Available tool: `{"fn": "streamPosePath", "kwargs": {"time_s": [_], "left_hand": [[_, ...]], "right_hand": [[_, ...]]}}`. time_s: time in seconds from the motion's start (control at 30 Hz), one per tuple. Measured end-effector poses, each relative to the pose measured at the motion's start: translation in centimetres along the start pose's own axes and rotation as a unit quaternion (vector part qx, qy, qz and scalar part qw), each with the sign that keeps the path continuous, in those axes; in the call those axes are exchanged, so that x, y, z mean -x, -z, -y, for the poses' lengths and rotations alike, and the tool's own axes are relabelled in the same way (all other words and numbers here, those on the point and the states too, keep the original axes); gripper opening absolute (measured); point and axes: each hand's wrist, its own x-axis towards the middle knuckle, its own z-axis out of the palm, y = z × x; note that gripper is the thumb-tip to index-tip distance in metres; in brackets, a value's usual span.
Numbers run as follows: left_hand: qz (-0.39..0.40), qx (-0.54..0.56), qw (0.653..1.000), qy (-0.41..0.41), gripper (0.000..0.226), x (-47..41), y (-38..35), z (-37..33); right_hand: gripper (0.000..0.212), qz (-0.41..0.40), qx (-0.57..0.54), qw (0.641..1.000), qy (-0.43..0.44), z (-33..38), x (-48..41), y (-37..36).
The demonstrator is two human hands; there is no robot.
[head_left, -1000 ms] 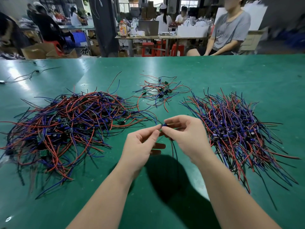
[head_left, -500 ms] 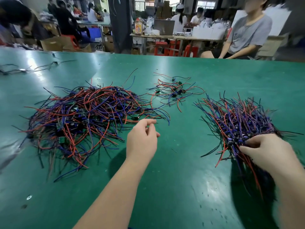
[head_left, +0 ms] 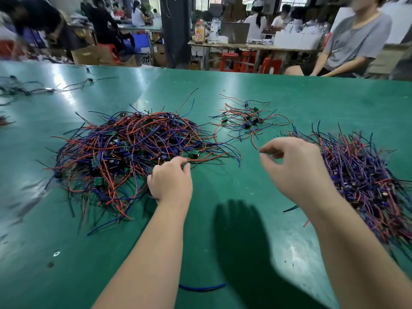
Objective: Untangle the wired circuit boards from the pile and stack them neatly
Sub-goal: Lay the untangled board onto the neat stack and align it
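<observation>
**Extraction of next board: left hand at pile edge**

Surface: glossy green table top [head_left: 66,253] across the whole lower frame.

Left of centre: tangled pile of red, blue and black wires with small green circuit boards [head_left: 124,152], its loops crossing every way. The left hand [head_left: 170,181], lower centre and knuckles up, sits at the tangled pile's right edge with its fingers curled down among the wires. Grip or bare touch: cannot tell, the fingertips are hidden. One small green board [head_left: 195,155] lies on the fringe just beyond the index finger.

Upper centre: small loose cluster of wired boards [head_left: 245,121], apart from both heaps.

Right of centre: the right hand [head_left: 294,168] hovers above the table, fingers loosely curled, thumb and index apart, holding nothing.

Far right: aligned stack of wired boards [head_left: 361,175], leads running roughly one way.

Bottom centre: stray blue wire [head_left: 200,287] beside the left forearm.

Step in hand (judgement): choosing and freeing the next board.

Notes for doing it well:
- Take a fringe board by its body, not by a lead.
- Lift slowly.
- Use the free right hand to hold the heap down or trace snagged leads out.
- Do not yank: looped wires would likely drag neighbouring boards along.
- Lay the freed board on the aligned stack with its leads parallel to the rest.
</observation>
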Motion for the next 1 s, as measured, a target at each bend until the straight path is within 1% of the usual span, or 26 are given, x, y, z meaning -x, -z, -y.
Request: {"fn": "streamPosePath", "kwargs": {"time_s": [0.1,0.17,0.23,0.33,0.4,0.43,0.47,0.5,0.53,0.6,0.63,0.67,0.7,0.73,0.77,0.8,0.83,0.87,0.93,0.97,1.0], "left_hand": [[-0.022,0.052,0.998,0.042,0.022,-0.5,0.0,0.1],[-0.047,0.105,0.992,0.043,0.021,-0.7,0.1,0.2],[-0.075,0.149,0.986,0.009,0.02,-0.6,0.5,0.0],[-0.103,0.17,0.978,-0.056,0.019,-0.4,1.2,-0.5],[-0.12,0.199,0.969,-0.08,0.02,-0.4,1.7,-0.9],[-0.131,0.223,0.962,-0.085,0.022,-0.3,2.0,-1.1],[-0.141,0.252,0.954,-0.083,0.026,-0.3,2.4,-1.3],[-0.15,0.284,0.944,-0.078,0.029,-0.2,2.8,-1.4],[-0.157,0.315,0.933,-0.075,0.032,-0.2,3.2,-1.5],[-0.164,0.364,0.912,-0.096,0.033,0.3,3.8,-2.0],[-0.16,0.373,0.905,-0.127,0.034,0.8,4.1,-2.4],[-0.144,0.37,0.902,-0.168,0.034,1.4,4.2,-2.8],[-0.111,0.361,0.9,-0.218,0.035,2.2,4.3,-3.3],[-0.062,0.345,0.895,-0.275,0.034,3.1,4.2,-3.8],[-0.003,0.323,0.887,-0.329,0.032,4.0,4.0,-4.2],[0.063,0.299,0.877,-0.371,0.031,4.7,3.7,-4.5],[0.13,0.277,0.866,-0.395,0.028,5.3,3.4,-4.7],[0.188,0.255,0.859,-0.403,0.025,5.6,3.0,-4.8],[0.275,0.226,0.853,-0.382,0.025,5.7,2.7,-4.5],[0.308,0.227,0.853,-0.356,0.029,5.5,2.7,-4.4],[0.336,0.249,0.853,-0.312,0.033,5.4,2.8,-4.4]], "right_hand": [[0.011,0.017,-0.041,0.999,0.009,0.0,1.0,-1.9],[0.011,0.03,-0.055,0.998,0.003,-0.6,2.0,-3.1],[0.011,0.05,-0.065,0.997,-0.002,-1.1,2.9,-4.2],[0.011,0.082,-0.106,0.991,-0.014,-1.2,3.6,-5.2],[0.011,0.095,-0.154,0.983,-0.034,-0.9,3.6,-5.6],[0.012,0.107,-0.19,0.974,-0.057,-0.8,3.6,-5.8],[0.013,0.121,-0.243,0.958,-0.091,-0.6,3.5,-5.9],[0.014,0.138,-0.318,0.929,-0.132,-0.4,3.4,-6.0],[0.015,0.157,-0.41,0.881,-0.179,-0.2,3.2,-6.0],[0.015,0.197,-0.589,0.738,-0.265,0.3,2.7,-5.8],[0.019,0.212,-0.637,0.68,-0.296,0.5,2.4,-5.8],[0.026,0.229,-0.661,0.642,-0.316,0.6,2.0,-5.7],[0.033,0.244,-0.674,0.617,-0.326,0.5,1.8,-5.7],[0.04,0.253,-0.685,0.6,-0.328,0.6,1.6,-5.7],[0.046,0.255,-0.689,0.595,-0.325,0.6,1.5,-5.7],[0.048,0.25,-0.681,0.61,-0.317,0.5,1.4,-5.8],[0.046,0.246,-0.661,0.638,-0.308,0.3,1.4,-5.9],[0.039,0.24,-0.634,0.671,-0.3,0.0,1.4,-6.0],[0.018,0.225,-0.575,0.735,-0.281,-0.5,1.6,-6.3],[0.014,0.212,-0.549,0.765,-0.262,-0.6,1.7,-6.3],[0.015,0.192,-0.526,0.793,-0.24,-0.7,1.7,-6.2]]}}
